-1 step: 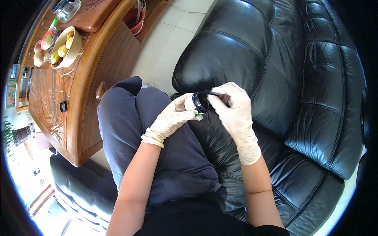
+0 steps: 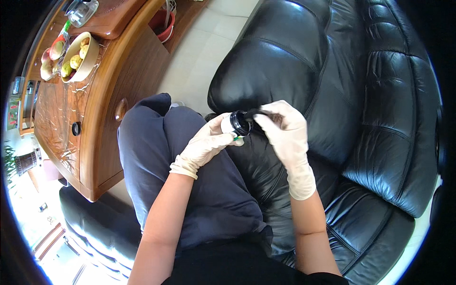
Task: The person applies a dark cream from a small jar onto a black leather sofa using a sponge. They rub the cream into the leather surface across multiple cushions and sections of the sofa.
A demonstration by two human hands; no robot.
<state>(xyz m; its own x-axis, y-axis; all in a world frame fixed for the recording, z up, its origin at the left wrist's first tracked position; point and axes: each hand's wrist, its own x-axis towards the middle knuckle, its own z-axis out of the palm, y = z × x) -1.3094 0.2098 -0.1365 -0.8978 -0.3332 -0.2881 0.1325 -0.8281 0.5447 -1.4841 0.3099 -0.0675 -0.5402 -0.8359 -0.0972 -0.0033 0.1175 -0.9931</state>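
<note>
My left hand, in a white glove, is wrapped round a small white jar with a black ribbed neck. The jar is tilted, its dark open mouth turned to the right. A bit of green shows at its lower side, by my fingertips. In my gloved right hand, thumb and fingers pinch a black soft-looking piece; its kind is unclear. One end of that piece reaches to the jar's mouth, and whether it touches the rim cannot be made out. Both hands are above my lap's right edge and the black couch.
A black leather couch spreads ahead and to the right. At left, a wooden table bears a black ring-shaped piece, a bowl of fruit, bagged fruit and a glass teapot. A red bucket stands beyond it.
My right hand has shifted slightly right with the black piece, away from the jar, so more of the mouth shows. The left hand and jar have barely moved.
</note>
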